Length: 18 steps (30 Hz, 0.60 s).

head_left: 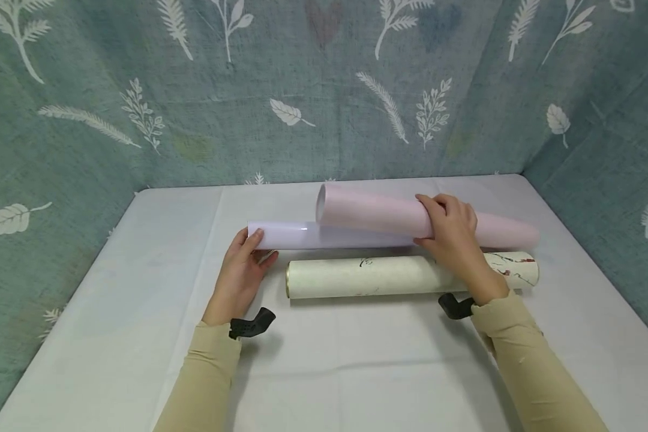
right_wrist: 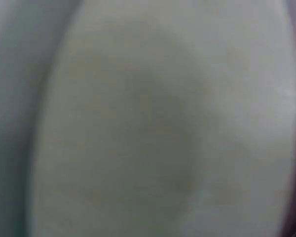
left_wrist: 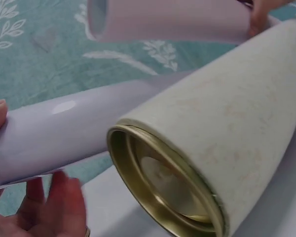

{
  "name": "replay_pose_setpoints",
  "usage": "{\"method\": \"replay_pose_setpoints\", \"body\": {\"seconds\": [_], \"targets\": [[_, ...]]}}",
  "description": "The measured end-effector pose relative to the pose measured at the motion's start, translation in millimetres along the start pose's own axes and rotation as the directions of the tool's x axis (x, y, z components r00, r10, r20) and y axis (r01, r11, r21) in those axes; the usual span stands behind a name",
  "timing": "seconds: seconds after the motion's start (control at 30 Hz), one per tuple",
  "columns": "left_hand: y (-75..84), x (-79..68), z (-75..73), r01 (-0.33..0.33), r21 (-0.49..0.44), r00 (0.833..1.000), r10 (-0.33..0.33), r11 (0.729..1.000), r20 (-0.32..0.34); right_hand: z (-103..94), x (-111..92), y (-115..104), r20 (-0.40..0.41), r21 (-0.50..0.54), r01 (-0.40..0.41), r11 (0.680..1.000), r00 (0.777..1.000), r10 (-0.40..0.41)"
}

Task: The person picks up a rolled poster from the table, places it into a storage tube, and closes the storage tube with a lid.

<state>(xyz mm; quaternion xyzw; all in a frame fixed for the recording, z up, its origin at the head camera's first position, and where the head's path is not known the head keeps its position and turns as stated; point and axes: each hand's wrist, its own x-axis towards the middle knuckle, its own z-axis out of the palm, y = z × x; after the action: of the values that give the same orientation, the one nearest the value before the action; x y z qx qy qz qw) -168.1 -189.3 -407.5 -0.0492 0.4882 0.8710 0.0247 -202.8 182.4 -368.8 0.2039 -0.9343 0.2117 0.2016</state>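
Note:
At the left end of a glossy lavender paper roll (head_left: 291, 236), my left hand (head_left: 236, 277) holds on with the thumb on top and the fingers below. My right hand (head_left: 455, 235) grips a matte pink paper roll (head_left: 372, 210) from above, near its middle. The pink roll's open left end is raised, and it hides part of the lavender roll behind it. Nearer to me lies a cream patterned tube (head_left: 351, 278), its gold-rimmed end (left_wrist: 163, 182) large in the left wrist view. In the right wrist view the tube (right_wrist: 163, 123) is a blur.
A white cloth (head_left: 324, 372) covers the table. Behind and at the sides hangs a green leaf-print curtain (head_left: 237, 138). Black wrist mounts (head_left: 252, 324) stick out from both cuffs, the right one close to the cream tube's near side.

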Motion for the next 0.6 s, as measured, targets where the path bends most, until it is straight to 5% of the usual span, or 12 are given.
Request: {"method": "replay_pose_setpoints", "body": {"seconds": [0.17,0.6], "targets": [[1.4,-2.8,-7.3,-0.009,-0.15,0.999,0.017,0.989,0.048,11.9,-9,6,-0.063,-0.004,-0.002,1.0,0.998,0.002],[4.1,-0.4,-14.4,0.023,-0.361,0.999,-0.008,0.932,0.041,17.4,-14,16,-0.123,0.004,0.031,1.0,0.992,-0.03]]}}
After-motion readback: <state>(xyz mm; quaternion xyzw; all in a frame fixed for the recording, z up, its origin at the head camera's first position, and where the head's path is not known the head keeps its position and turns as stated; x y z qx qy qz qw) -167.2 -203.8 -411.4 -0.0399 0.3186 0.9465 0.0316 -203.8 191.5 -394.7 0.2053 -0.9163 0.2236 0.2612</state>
